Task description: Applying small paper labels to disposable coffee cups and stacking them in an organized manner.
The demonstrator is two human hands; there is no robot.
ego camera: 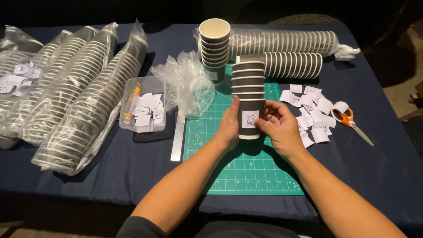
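Light, crushable stack of cups (249, 94) at frame centre, clasped low by left hand (228, 124) and right hand (279, 127); best held gently near base

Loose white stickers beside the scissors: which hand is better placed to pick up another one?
Probably the right hand: the loose stickers lie just beyond it on that side, while the left hand steadies the inverted cup stack.

the worktop (387, 167) is covered with a dark blue cloth and it fills most of the view. the light falls from above on its middle. behind it the room is very dark. at the right edge a brownish floor (407, 86) shows.
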